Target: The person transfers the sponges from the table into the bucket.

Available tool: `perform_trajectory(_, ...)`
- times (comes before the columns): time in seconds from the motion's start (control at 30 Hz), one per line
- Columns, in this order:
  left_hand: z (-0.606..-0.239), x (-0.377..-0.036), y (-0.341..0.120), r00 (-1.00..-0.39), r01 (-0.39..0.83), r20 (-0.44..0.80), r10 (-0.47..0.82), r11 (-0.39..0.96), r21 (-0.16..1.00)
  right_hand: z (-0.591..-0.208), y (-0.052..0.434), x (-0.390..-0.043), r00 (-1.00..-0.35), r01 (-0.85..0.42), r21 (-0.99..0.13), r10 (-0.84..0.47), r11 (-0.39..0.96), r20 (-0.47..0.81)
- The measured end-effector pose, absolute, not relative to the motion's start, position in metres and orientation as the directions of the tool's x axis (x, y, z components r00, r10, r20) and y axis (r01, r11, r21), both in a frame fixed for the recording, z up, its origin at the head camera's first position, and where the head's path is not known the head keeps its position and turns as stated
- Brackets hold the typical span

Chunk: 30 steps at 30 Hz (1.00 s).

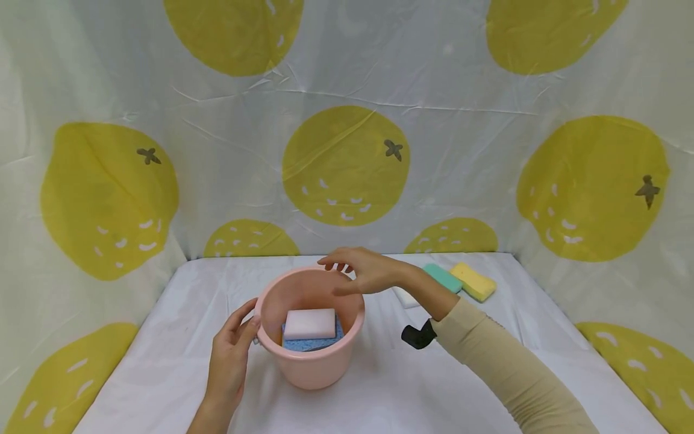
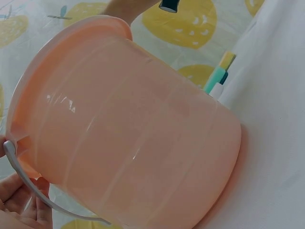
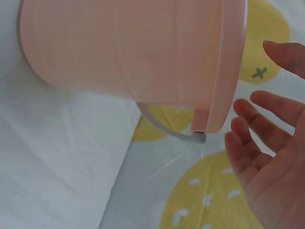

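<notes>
A pink bucket [image 1: 317, 364] with a pale handle [image 2: 57, 206] stands upright on the white cloth. Inside it, a whitish sponge [image 1: 310, 324] lies on top of a blue sponge [image 1: 311, 345]; a yellowish edge shows beneath, partly hidden. My left hand [image 1: 233, 349] grips the bucket's left rim near the handle's joint, thumb in front and fingers behind. Over the far right part of the rim hovers my right hand [image 1: 364, 271], holding nothing, its fingers loosely bent and spread. The right wrist view shows this right hand [image 3: 274, 148] just beyond the rim, apart from it.
Behind the right forearm, a green sponge [image 1: 441, 277], a yellow sponge [image 1: 473, 281] and a partly hidden white sponge [image 1: 405, 298] lie side by side on the cloth. A lemon-patterned curtain [image 1: 238, 157] closes off the back and both sides.
</notes>
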<state>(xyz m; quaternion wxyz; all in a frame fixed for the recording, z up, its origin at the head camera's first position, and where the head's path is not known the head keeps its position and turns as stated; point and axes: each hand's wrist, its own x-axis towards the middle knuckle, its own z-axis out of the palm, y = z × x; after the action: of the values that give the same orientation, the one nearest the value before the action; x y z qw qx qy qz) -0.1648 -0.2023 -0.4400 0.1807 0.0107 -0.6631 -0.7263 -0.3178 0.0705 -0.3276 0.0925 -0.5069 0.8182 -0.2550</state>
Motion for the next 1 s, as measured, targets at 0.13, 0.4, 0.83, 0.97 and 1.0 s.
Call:
perform_trajectory(0.13, -0.44, -0.164, -0.202, -0.934, 0.244, 0.216, -0.285, -0.063, 0.968, -0.327, 0.078, -0.319, -0.488, -0.773, -0.506, -0.868, 0.382, 0.09)
perform_trajectory(0.4, -0.442, -0.165, -0.202, -0.933, 0.237, 0.211, -0.291, -0.057, 0.97, -0.326, 0.1, -0.323, -0.533, -0.755, -0.504, -0.84, 0.42, 0.099)
perform_trajectory(0.83, -0.444, -0.166, -0.203, -0.93, 0.243, 0.219, -0.295, -0.049, 0.969, -0.326, 0.132, -0.33, -0.603, -0.718, -0.483, -0.795, 0.501, 0.072)
perform_trajectory(0.97, -0.444, -0.167, -0.203, -0.931, 0.242, 0.217, -0.294, -0.053, 0.969, -0.328, 0.145, -0.334, -0.632, -0.698, -0.494, -0.771, 0.519, 0.081)
perform_trajectory(1.0, -0.444, -0.167, -0.203, -0.931, 0.243, 0.217, -0.295, -0.055, 0.969, -0.328, 0.148, -0.335, -0.638, -0.693, -0.497, -0.765, 0.522, 0.087)
